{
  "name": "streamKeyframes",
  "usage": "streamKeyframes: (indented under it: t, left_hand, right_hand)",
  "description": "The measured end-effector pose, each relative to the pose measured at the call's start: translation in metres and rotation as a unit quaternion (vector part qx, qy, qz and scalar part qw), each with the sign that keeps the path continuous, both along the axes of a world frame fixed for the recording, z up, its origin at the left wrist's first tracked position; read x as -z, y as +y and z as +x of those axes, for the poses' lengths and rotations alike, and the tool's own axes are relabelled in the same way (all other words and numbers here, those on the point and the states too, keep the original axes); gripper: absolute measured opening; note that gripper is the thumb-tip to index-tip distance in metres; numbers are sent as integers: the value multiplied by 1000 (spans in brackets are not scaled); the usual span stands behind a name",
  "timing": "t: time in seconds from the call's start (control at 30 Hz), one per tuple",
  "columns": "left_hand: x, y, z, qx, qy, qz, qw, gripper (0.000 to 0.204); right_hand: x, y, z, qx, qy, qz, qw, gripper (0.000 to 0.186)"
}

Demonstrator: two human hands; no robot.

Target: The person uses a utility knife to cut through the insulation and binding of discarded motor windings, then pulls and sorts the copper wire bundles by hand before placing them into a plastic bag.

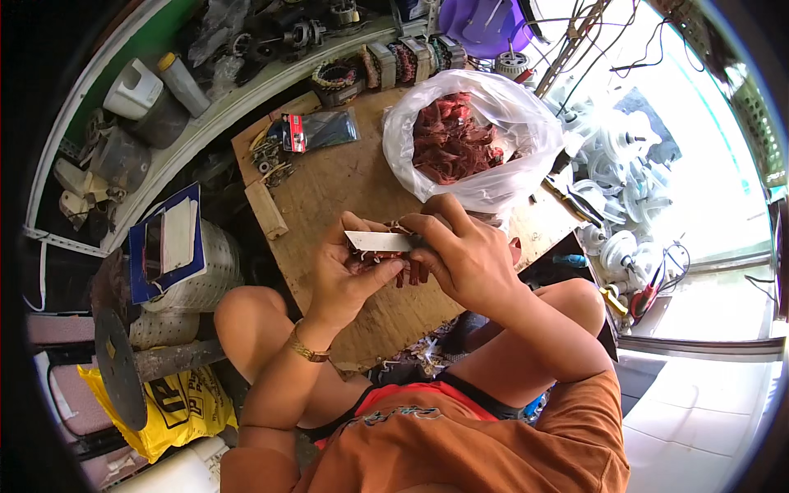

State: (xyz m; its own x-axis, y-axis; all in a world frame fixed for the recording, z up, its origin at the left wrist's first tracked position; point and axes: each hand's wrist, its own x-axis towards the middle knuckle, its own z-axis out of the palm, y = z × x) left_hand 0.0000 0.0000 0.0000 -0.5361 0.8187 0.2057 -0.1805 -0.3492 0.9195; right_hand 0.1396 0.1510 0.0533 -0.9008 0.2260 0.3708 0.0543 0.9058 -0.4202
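Observation:
My left hand (353, 271) and my right hand (456, 246) are closed on a small dark-red workpiece (386, 261) with pale threads or wires, held over the wooden board (337, 189). A flat pale strip (375, 241) with a slanted end lies across the workpiece between my hands, its right end hidden by my right fingers; I cannot tell if it is a blade. Just beyond my hands sits a white plastic bag (403, 144) of tangled red-brown material (450, 135).
A packet (329, 129), small hardware (269, 160) and a wood block (265, 209) lie on the board's left. Copper-wound cores (382, 64) line the back. Pliers (575, 205) and clear plastic parts (625, 189) are at right. A blue folder (146, 255) rests on a perforated drum (209, 292).

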Motion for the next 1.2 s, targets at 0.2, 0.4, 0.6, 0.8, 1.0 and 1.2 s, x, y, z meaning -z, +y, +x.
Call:
streamKeyframes:
  t: [0.2, 0.4, 0.6, 0.8, 1.0, 1.2]
  left_hand:
    - [-11, 0, 10, -43, 18, -16, 999, 34]
    - [-3, -2, 10, -8, -123, 3, 992, 32]
    - [-15, 0, 15, -78, -74, -33, 994, 29]
    - [-12, -5, 7, -32, -120, 3, 992, 28]
    - [-15, -3, 16, -113, 86, -55, 988, 29]
    - [-6, 4, 32, -189, 11, -1, 982, 28]
  right_hand:
    - [-1, -2, -3, 7, 7, 33, 999, 31]
    - [-3, -7, -10, 12, 32, 62, 997, 26]
    - [-4, -5, -9, 33, -2, 19, 999, 25]
    - [-8, 0, -12, -17, 34, 26, 999, 25]
    - [-6, -6, -14, 18, -19, 8, 1000, 22]
    - [-3, -8, -16, 31, -29, -67, 997, 22]
